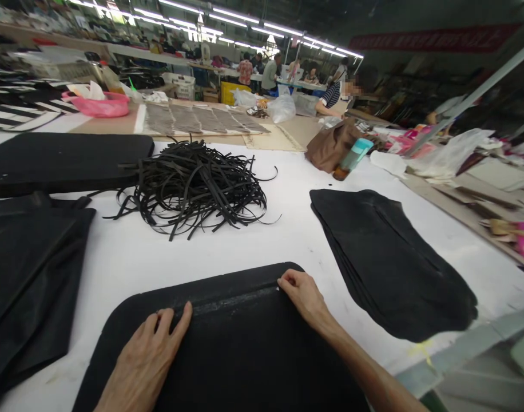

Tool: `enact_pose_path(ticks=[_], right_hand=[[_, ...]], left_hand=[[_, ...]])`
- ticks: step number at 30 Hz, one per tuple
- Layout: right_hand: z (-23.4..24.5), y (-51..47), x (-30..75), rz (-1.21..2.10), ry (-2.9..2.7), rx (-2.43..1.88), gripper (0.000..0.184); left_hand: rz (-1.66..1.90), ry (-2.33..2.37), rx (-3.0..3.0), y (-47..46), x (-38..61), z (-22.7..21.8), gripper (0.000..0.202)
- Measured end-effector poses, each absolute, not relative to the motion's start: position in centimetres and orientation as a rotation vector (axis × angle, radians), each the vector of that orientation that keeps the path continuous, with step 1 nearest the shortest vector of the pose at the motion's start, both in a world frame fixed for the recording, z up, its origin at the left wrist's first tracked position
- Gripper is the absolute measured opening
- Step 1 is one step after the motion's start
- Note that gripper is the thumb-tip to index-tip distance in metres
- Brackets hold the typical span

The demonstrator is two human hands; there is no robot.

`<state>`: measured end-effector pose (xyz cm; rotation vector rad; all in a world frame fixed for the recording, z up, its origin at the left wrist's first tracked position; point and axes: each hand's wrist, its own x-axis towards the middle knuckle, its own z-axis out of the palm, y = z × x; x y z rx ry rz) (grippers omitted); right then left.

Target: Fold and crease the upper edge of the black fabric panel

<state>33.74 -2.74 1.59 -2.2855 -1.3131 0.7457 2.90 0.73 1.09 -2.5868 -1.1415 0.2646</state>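
Across the lower middle of the frame, on the white counter [128, 257], lay a black panel [227, 355] with rounded corners, matte and slightly grainy, with a narrow raised strip [236, 293] running along its far edge. We had our left hand [146, 360] flat on the panel, fingers spread loosely and the thumb tip touching the near side of the strip. Our right hand [302, 294] was at the strip's right end, fingers curled and pressed together, pinching the edge there.

At the upper middle sat a loose tangle of thin black strips [193, 186], flat and ribbon-like, curling outward at the ends. Right of centre lay a stack of black fabric pieces [386, 257], felt-like and soft-edged, fanned slightly. Along the left edge were more dark sheets [26, 269], smoother and faintly glossy, and above them a long black pad [64, 160] with rounded corners.

Farther back stood a pink basin [101, 105], grey patterned sheets [202, 119] laid in a row, a brown bag [333, 146] and a teal bottle [352, 159] lying on its side. A red banner [433, 39] hung at the upper right; its writing was too blurred for us to read. We saw no other label or brand clearly. Other people [270, 73] stood at distant benches under strip lights.
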Motion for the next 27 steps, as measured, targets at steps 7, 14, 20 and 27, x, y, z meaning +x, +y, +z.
enact_pose_path(ticks=[7, 14, 20, 27], right_hand=[[1.2, -2.5, 33.5, 0.654, -1.332, -2.364, 0.021], [0.9, -2.8, 33.1, 0.597, -1.382, -2.395, 0.021], [0.9, -3.0, 32.7, 0.527, -1.457, -2.436, 0.021], [0.5, -3.4, 32.5, 0.271, -1.600, -2.441, 0.011]], left_hand=[[0.305, -1.123, -2.585, 0.8, 3.2, 1.9, 0.068], [0.296, -1.158, -2.562, 0.6, 3.3, 1.2, 0.068], [0.307, -1.237, -2.598, 0.5, 3.9, 1.7, 0.061], [0.228, -1.263, -2.683, 0.6, 4.2, 1.0, 0.051]])
